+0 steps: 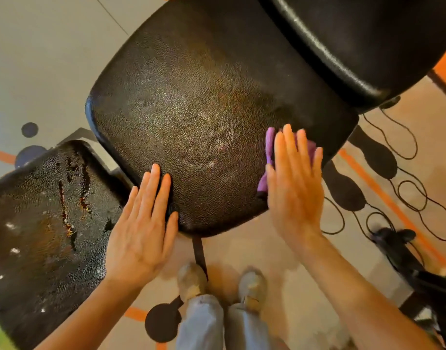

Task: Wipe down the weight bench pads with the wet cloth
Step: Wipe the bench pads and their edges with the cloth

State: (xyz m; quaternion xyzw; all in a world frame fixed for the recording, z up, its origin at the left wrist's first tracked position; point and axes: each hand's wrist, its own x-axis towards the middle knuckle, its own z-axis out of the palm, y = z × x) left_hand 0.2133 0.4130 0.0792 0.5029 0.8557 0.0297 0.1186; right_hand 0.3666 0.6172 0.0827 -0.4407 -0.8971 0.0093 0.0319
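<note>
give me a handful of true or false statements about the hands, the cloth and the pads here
1. The right hand presses a purple cloth flat on the big black seat pad. True.
2. The left hand holds the cloth. False: it lies flat and bare on the seat pad's near edge, fingers straight.
3. The smaller pad at the left has torn, cracked covering. True.
4. The cloth is at the seat pad's left edge. False: it is near the pad's right edge.
5. Both hands have straight fingers. True.
6. The cloth is green. False: it is purple.
</note>
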